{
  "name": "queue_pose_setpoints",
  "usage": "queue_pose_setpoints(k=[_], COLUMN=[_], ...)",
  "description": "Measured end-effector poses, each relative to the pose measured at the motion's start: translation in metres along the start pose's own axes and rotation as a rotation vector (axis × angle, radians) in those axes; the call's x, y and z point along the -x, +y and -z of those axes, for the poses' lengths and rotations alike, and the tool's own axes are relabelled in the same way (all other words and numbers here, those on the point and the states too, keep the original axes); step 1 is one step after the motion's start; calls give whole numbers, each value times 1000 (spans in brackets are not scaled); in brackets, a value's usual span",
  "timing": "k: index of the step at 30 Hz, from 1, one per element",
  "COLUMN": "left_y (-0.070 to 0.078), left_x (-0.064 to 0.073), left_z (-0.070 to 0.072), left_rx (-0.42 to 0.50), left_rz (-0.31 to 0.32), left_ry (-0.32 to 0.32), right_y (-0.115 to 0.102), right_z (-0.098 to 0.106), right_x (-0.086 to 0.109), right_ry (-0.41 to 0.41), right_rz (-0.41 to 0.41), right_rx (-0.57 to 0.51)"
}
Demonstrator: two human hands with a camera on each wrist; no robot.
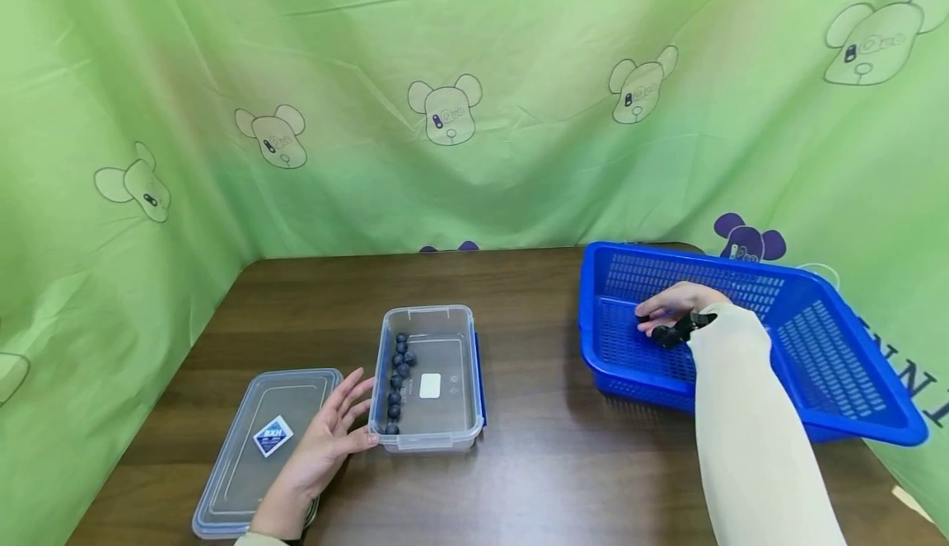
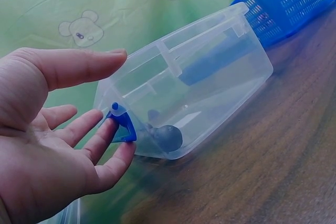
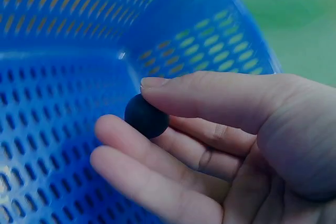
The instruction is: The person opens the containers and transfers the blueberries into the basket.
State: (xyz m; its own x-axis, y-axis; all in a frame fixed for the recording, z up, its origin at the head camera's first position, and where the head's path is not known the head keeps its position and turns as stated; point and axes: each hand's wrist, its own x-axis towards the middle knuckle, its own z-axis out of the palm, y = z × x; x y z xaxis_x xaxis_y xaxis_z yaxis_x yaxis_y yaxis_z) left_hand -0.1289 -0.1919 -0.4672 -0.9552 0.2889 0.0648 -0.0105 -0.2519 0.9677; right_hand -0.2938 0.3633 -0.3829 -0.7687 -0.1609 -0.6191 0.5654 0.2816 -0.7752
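Observation:
My right hand [image 1: 678, 303] is inside the blue plastic basket [image 1: 641, 389]. In the right wrist view, its thumb and fingers pinch one dark, round blueberry [image 3: 146, 117]. My left hand [image 1: 324, 441] rests against the left side of a clear plastic container [image 1: 448, 348]. Seen from the left wrist, its fingers are loosely extended and touch a blue latch [image 2: 125, 131], with the thumb by the rim. Several blueberries [image 1: 395, 398] lie in a row along the container's left inner wall. A white label shows on its base.
The clear lid [image 1: 255, 402] with a blue and white sticker lies on the brown wooden table [image 1: 549, 464], left of the container and partly under the left hand. A green curtain [image 1: 356, 184] with mouse-head prints hangs behind and along both sides.

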Motion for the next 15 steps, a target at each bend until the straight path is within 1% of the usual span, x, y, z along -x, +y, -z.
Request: queue_pose_setpoints(k=[2,3,4,5,6,7,8,9,10,11,12,13,14,15], left_y=[0,1,1,1,2,2,2,3,3,3,3,3,3,3], left_x=[0,0,0,-1,-1,-1,-1,-1,-1,-1,-1,-1,-2,-2], left_z=[0,0,0,-1,-1,-1,-1,-1,-1,-1,-1,-1,0,0], left_rx=[-3,-3,-2,-3,-3,-4,-5,-7,-9,-11,-12,-13,-14,-14], left_rz=[0,4,8,13,16,20,23,26,29,32,35,38,41,43], left_ry=[-2,-3,-1,1,2,4,5,7,9,10,13,15,16,17], right_y=[6,8,10,12,13,15,16,16,16,16,16,15,14,13], right_z=[1,1,2,2,3,3,4,4,5,5,5,5,4,2], right_x=[2,3,3,3,3,3,2,1,0,-1,-2,-3,-2,-1], right_ry=[25,43,62,86,93,106,98,93,84,73,64,64,59,67], right_rz=[13,18,30,27,47,55,82,97,109,116,131,122,129,118], right_rx=[70,115,184,223,299,352,415,450,462,445,463,450,470,461])
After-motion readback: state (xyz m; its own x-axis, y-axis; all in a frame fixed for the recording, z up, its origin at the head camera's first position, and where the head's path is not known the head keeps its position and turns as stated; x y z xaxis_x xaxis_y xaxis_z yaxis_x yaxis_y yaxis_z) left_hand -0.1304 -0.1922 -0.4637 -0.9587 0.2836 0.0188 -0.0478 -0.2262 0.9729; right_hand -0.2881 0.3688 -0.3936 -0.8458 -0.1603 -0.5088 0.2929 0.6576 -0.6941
